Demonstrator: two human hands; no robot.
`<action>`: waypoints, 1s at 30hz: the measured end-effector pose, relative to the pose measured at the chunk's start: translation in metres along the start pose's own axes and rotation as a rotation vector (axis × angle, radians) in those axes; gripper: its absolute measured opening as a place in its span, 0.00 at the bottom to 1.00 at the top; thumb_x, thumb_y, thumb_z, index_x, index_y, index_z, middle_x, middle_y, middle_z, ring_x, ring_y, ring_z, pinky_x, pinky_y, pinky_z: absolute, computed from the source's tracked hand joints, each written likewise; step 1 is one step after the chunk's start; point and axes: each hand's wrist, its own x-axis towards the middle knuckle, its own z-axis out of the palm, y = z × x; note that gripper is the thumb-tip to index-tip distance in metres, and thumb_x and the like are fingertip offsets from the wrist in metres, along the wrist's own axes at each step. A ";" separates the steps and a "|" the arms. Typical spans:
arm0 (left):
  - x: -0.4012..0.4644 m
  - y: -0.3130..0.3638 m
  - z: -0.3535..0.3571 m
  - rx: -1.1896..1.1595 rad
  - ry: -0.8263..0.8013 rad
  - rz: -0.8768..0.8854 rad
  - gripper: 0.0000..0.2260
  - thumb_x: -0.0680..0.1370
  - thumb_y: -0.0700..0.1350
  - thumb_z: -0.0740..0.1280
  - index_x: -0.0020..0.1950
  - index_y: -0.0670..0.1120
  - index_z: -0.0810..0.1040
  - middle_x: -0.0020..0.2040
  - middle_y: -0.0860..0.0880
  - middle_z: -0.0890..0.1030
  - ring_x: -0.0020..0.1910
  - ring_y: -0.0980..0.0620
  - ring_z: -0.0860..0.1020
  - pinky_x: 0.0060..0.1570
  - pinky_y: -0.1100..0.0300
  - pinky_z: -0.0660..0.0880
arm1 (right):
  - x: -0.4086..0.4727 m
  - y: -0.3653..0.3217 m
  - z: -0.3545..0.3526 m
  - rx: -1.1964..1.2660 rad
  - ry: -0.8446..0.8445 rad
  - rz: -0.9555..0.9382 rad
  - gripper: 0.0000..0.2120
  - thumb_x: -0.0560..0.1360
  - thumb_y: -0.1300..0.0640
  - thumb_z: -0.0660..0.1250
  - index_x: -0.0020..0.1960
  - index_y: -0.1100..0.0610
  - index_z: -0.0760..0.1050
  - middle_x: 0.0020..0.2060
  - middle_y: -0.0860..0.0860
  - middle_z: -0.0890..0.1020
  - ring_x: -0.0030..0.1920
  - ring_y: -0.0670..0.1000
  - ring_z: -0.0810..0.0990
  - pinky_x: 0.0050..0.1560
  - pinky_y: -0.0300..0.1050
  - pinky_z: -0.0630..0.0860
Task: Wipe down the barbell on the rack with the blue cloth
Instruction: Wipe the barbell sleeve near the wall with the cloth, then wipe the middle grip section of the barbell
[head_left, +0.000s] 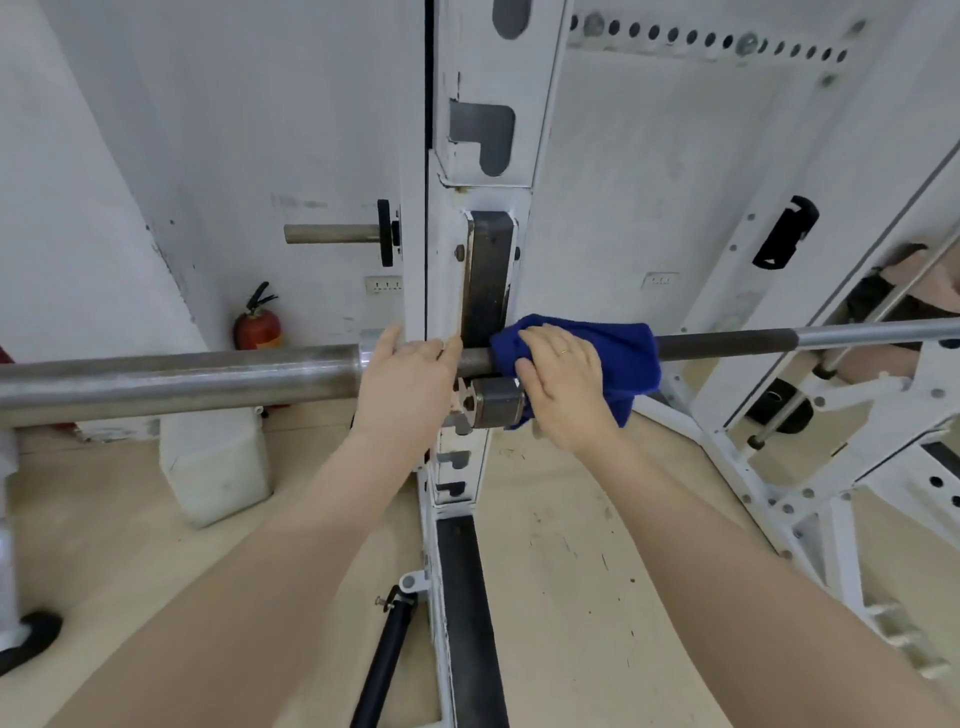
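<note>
Barbell (182, 376) lies across the white rack (480, 156), resting in the metal hook (491, 402) at the post. The right hand (563, 384) has its grip pressed flat on the blue cloth (623, 358), fingers spread over it, not curled all the way round. The cloth is draped over the thin dark part of the bar, just to the right of the post, and hangs down a little on the near side. The left hand (410, 379) has its grip wrapped over the bar where the fat shiny sleeve meets the post, and it looks like it is keeping the bar steady. The rest of the bar runs off to the right, bare and not covered by the cloth. A red fire extinguisher (257, 325) stands on the floor by the wall, well apart. I think the wiping is near the start, since so much bar is bare. The cloth could slip off and fall, because the hand only presses on top. Fingers could get pinched between bar and hook if the bar rolls. A hard push could roll the bar out of the hook.
</note>
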 end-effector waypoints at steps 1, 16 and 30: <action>0.000 0.000 0.000 -0.016 0.012 -0.014 0.25 0.76 0.36 0.58 0.73 0.45 0.58 0.63 0.47 0.74 0.59 0.47 0.74 0.72 0.52 0.46 | 0.001 0.003 0.004 -0.062 0.031 -0.049 0.19 0.81 0.54 0.49 0.70 0.56 0.66 0.67 0.52 0.71 0.69 0.52 0.65 0.68 0.43 0.51; -0.005 0.033 0.005 0.096 0.034 -0.257 0.23 0.75 0.38 0.55 0.71 0.41 0.61 0.61 0.43 0.73 0.61 0.42 0.70 0.69 0.49 0.55 | 0.007 0.021 -0.009 -0.091 -0.019 -0.152 0.17 0.82 0.51 0.48 0.65 0.52 0.70 0.62 0.48 0.75 0.64 0.50 0.69 0.71 0.49 0.49; -0.002 0.023 0.009 0.059 0.066 -0.235 0.21 0.75 0.38 0.59 0.69 0.42 0.65 0.56 0.43 0.77 0.56 0.41 0.73 0.66 0.51 0.58 | 0.015 0.019 -0.003 -0.231 -0.044 -0.049 0.18 0.82 0.49 0.47 0.62 0.54 0.71 0.60 0.50 0.76 0.62 0.54 0.70 0.72 0.55 0.48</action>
